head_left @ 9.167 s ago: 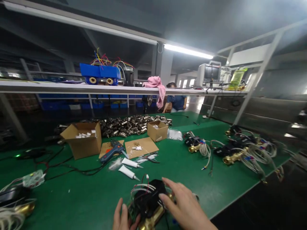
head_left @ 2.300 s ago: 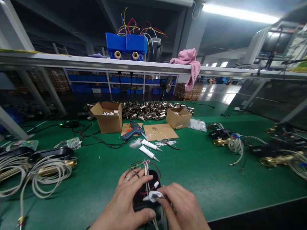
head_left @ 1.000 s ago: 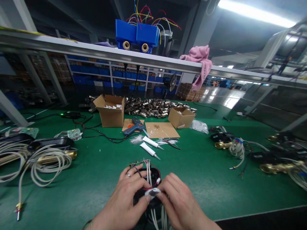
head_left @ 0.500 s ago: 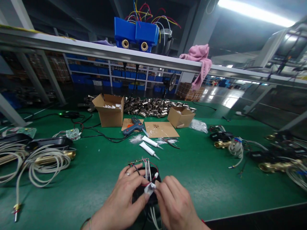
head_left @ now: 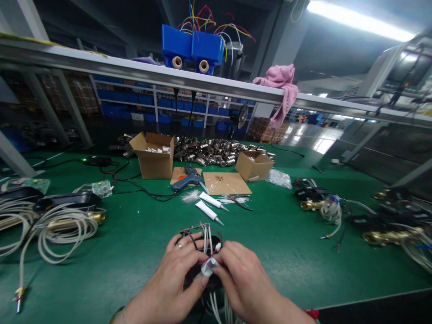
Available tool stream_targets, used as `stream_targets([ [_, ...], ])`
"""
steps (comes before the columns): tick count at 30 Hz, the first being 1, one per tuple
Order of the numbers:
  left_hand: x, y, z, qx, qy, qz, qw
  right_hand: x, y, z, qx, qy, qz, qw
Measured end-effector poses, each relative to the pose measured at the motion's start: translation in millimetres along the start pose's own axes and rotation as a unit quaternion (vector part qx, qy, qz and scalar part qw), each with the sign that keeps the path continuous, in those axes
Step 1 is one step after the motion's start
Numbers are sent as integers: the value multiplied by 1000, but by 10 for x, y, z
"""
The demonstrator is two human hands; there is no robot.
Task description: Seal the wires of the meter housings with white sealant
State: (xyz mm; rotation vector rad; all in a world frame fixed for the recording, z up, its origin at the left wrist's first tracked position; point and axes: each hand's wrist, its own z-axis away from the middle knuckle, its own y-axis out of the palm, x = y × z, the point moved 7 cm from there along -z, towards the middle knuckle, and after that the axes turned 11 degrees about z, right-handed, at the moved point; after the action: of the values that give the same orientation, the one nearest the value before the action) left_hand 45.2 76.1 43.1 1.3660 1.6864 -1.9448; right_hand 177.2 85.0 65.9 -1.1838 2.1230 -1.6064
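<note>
Head view: the left hand (head_left: 180,274) and right hand (head_left: 241,274) pinch a small white wrap (head_left: 209,266) in their grip, above a black housing (head_left: 195,271) on the green desk (head_left: 135,252).

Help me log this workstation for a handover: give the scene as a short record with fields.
Left hand: left hand pinching a crumpled white piece
Right hand: right hand pinching the same piece
Beneath: black housing, pale cables, partly hidden
Beyond hands: two white nozzle tubes, glue gun
Back: two open cardboard boxes, pile of metal fittings
Both sides: brass-and-black units with coiled cables
Shelf: pink cloth over the edge, two blue housings with brass ports
Unclear: the white piece's material
</note>
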Motion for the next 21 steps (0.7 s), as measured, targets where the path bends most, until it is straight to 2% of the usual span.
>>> stream_targets([
  [3,15,7,-10,1,-11,10,1000,110,46,82,-73,-19,110,991],
  [6,54,10,-22,-24,-14,26,999,122,32,101,-85,-6,113,990],
  [9,98,8,-24,-55,-3,42,998,26,-35,33,-14,4,-32,999],
  [11,117,13,-24,-57,2,48,997,-48,-62,-33,68,12,-135,988],
  [13,110,2,-23,-56,5,51,997,-116,-99,-101,118,28,-188,975],
  [17,35,-33,-23,-49,12,49,998,-148,-118,-212,136,52,-214,966],
  [21,29,-28,4,-57,24,43,997,-68,-63,-213,138,57,-163,975],
])
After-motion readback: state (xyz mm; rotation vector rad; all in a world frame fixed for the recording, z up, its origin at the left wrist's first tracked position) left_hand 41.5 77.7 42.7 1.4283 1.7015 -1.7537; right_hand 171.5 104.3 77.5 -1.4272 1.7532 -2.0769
